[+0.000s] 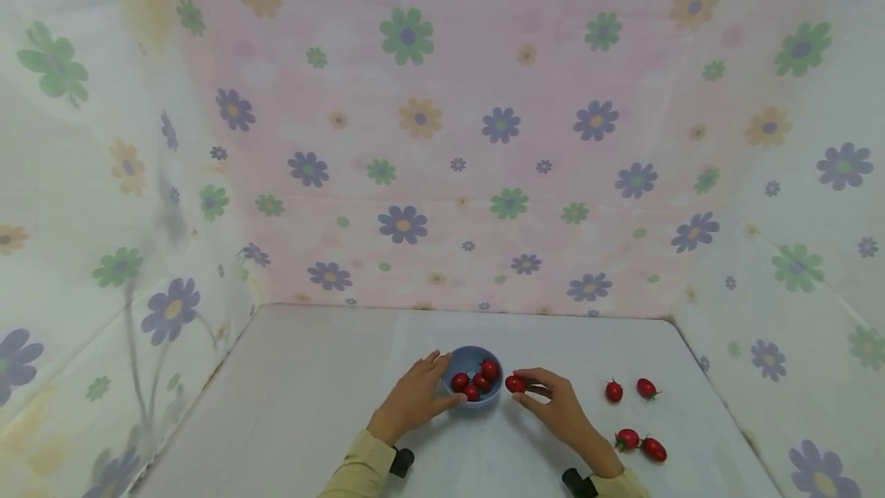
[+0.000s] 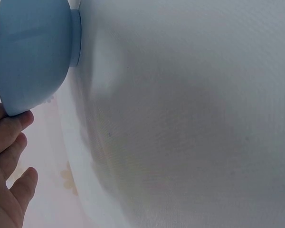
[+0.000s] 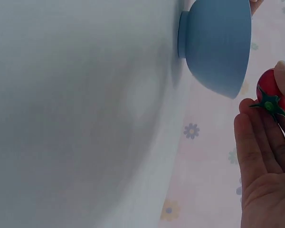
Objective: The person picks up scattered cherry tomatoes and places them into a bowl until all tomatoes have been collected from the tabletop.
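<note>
A small blue bowl [image 1: 463, 362] stands on the table with several red cherry tomatoes [image 1: 482, 383] inside. My left hand [image 1: 412, 398] holds it from the left, thumb at the near rim and fingers along the far left side; in the left wrist view, fingertips [image 2: 26, 118] meet the rim. Just right of the bowl, my right hand [image 1: 561, 407] pinches one cherry tomato [image 1: 515, 383] between thumb and fingers. The right wrist view shows this tomato's green stem cap [image 3: 270, 104] facing the camera, beside the bowl's rim.
On the right of the white table [image 1: 311, 375] lie more tomatoes: one pair [image 1: 646, 388] farther back and another pair [image 1: 653, 449] nearer, beside my right forearm. Flower-printed cloth walls [image 1: 442, 175] enclose the table at the back and both sides.
</note>
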Tool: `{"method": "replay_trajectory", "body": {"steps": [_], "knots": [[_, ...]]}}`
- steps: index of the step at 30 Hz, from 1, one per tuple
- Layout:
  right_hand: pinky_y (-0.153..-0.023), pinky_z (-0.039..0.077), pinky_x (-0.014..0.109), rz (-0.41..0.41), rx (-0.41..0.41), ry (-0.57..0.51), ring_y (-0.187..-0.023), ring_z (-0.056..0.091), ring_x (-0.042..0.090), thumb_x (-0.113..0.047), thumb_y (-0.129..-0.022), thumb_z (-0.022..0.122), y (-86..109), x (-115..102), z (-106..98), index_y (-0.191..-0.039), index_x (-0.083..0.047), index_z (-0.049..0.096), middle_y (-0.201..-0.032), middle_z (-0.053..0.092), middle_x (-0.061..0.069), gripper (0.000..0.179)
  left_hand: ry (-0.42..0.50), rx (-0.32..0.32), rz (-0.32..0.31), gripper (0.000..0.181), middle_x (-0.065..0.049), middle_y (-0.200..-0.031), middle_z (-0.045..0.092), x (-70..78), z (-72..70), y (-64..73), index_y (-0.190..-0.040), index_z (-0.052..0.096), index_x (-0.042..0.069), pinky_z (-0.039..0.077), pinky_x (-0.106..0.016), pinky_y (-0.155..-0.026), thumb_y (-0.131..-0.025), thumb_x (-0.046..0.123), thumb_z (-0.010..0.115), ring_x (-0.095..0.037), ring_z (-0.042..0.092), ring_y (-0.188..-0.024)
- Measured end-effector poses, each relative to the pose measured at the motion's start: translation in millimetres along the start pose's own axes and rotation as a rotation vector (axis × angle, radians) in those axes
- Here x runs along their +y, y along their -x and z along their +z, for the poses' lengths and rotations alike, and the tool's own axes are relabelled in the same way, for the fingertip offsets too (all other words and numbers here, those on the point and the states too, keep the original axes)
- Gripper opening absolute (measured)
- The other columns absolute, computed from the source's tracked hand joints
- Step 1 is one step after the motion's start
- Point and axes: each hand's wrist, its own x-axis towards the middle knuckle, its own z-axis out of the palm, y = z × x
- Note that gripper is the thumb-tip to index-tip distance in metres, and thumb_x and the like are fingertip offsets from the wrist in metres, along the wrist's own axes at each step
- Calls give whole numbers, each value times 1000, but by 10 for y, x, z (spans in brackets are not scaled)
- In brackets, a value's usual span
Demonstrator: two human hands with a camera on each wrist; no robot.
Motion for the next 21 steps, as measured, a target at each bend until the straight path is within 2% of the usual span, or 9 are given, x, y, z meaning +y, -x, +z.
{"method": "replay_trajectory", "body": {"steps": [5, 11, 17, 21], "knots": [[-92, 60, 35, -26, 47, -13, -109, 70, 23, -5, -88, 78, -44, -53, 109, -126, 1, 67, -119, 71, 11, 40, -10, 8, 0, 87, -17, -158, 44, -9, 17, -16, -154, 43, 4, 30, -53, -122, -94, 64, 60, -33, 36, -149], [-91, 60, 45, -104, 130, -1, -107, 70, 36, 7, -85, 76, -128, -204, 228, -123, 3, 67, -118, 71, 19, 39, -19, 9, 10, 88, -18, -157, 44, -2, 22, -20, -154, 43, 3, 31, -54, -122, -94, 66, 58, -34, 36, -149], [-90, 59, 47, -156, 169, -8, -104, 71, 36, 8, -86, 76, -201, -530, 273, -120, 2, 69, -115, 72, 20, 36, -25, 20, 21, 88, -18, -156, 45, 3, 7, -14, -153, 43, 1, 31, -55, -121, -95, 64, 59, -35, 37, -149], [-93, 58, 47, -148, 173, -25, -106, 70, 37, 6, -86, 76, -221, -592, 312, -120, 2, 69, -115, 72, 19, 35, -23, 22, 21, 87, -19, -156, 45, -4, 21, -13, -153, 43, 1, 31, -55, -121, -95, 64, 60, -35, 37, -149]]}}
